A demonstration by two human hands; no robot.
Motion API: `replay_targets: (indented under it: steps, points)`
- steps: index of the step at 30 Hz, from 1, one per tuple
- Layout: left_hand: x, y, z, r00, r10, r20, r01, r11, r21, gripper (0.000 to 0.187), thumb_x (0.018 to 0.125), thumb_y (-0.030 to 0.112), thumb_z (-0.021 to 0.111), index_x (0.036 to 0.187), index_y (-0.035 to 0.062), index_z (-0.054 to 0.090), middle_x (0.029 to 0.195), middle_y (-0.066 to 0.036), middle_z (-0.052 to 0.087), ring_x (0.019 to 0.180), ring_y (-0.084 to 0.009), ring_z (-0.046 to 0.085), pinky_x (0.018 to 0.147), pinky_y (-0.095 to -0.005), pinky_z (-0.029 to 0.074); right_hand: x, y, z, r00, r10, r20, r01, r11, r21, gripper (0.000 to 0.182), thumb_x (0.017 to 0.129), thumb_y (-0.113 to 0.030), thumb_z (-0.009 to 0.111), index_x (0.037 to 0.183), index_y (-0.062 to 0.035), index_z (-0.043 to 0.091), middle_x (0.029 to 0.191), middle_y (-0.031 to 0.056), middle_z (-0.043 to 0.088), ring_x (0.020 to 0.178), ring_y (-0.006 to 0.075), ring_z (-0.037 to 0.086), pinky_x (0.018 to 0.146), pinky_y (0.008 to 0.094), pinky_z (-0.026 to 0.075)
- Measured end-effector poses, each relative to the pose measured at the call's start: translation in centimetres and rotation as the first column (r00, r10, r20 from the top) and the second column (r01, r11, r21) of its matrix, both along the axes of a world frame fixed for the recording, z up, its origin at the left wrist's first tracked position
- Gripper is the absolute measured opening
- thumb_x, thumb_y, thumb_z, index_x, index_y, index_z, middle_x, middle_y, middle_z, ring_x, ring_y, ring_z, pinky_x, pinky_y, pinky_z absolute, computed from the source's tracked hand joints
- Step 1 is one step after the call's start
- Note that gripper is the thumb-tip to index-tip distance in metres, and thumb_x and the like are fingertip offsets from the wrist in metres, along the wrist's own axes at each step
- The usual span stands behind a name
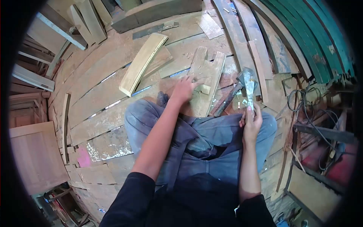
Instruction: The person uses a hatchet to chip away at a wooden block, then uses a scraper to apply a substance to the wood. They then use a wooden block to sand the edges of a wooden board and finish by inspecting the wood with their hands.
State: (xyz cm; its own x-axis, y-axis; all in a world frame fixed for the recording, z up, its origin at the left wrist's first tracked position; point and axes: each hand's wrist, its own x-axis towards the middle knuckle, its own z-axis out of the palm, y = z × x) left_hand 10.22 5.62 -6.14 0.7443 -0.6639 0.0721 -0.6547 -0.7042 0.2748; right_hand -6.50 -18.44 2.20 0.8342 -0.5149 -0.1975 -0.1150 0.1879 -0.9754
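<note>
In my right hand (251, 120) is a scraper (248, 84), gripped by its handle, its wide metal blade pointing away from me. My left hand (184, 89) rests on a notched wooden board (206, 102) in front of my crossed legs, fingers spread over its left part. A small light wood block (204, 89) lies by the fingertips. Between the board and the scraper a hammer (228, 99) lies on the floor, its head partly hidden behind the blade. A pale plank (143, 64) lies beyond my left hand, over a browner piece.
Long boards (242, 41) lie at the upper right beside green slats (315, 41). Black cables (312, 109) and scrap wood are at the right. A wooden panel (36, 155) stands at the left, and a thin strip (65, 125) lies near it. The plank floor (94, 83) has gaps.
</note>
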Motion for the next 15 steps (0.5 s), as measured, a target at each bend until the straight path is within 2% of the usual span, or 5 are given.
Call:
replay_targets:
  steps: [3,8,10,12,15]
  points:
    - [0.5,-0.3,-0.4,0.991,0.046,-0.129,-0.075,0.969,-0.235,0.046,0.078,0.027,0.073,0.122,0.0151,0.063,0.112,-0.013,0.065,0.104,-0.0319,0.060,0.088,-0.0412,0.049,0.3,0.4,-0.3,0.997,0.026,-0.078,-0.037,0.989,-0.144,0.031,0.099,-0.018,0.056,0.123,0.0016,0.054,0.078,0.0005,0.055,0.056,0.0037,0.045,0.047,0.0198,0.037]
    - [0.8,-0.9,0.6,0.921,0.144,-0.361,-0.267,0.910,-0.318,0.034,0.091,0.031,0.062,0.116,0.0089,0.065,0.108,-0.017,0.067,0.098,-0.0343,0.063,0.088,-0.0405,0.049,0.5,0.3,-0.8,0.965,0.148,-0.218,-0.243,0.822,-0.516,0.033,0.097,-0.017,0.059,0.123,0.0023,0.057,0.101,0.0088,0.066,0.081,0.0152,0.062,0.074,0.0278,0.049]
    - [0.8,-0.6,-0.4,0.889,0.161,-0.429,-0.338,0.863,-0.376,0.034,0.094,0.032,0.058,0.115,0.0070,0.065,0.109,-0.019,0.067,0.099,-0.0352,0.064,0.089,-0.0405,0.048,0.7,0.7,-0.1,0.950,0.217,-0.226,-0.301,0.829,-0.471,0.031,0.095,-0.016,0.060,0.121,0.0009,0.060,0.105,0.0141,0.068,0.095,0.0208,0.065,0.086,0.0322,0.048]
    - [1.2,-0.6,-1.1,0.842,0.182,-0.507,-0.431,0.792,-0.432,0.036,0.095,0.034,0.054,0.114,0.0064,0.066,0.107,-0.020,0.066,0.100,-0.0365,0.062,0.087,-0.0422,0.048,1.0,1.0,1.0,0.925,0.303,-0.228,-0.379,0.714,-0.589,0.030,0.095,-0.016,0.060,0.120,0.0006,0.060,0.101,0.0160,0.069,0.092,0.0210,0.066,0.084,0.0320,0.049]
    - [1.6,-0.5,-0.8,0.810,0.202,-0.551,-0.513,0.701,-0.495,0.039,0.097,0.035,0.052,0.115,0.0028,0.064,0.107,-0.020,0.066,0.098,-0.0328,0.064,0.088,-0.0408,0.049,1.7,0.9,2.0,0.916,0.318,-0.246,-0.402,0.705,-0.584,0.029,0.094,-0.015,0.061,0.119,0.0000,0.062,0.096,0.0175,0.070,0.091,0.0236,0.068,0.082,0.0331,0.049]
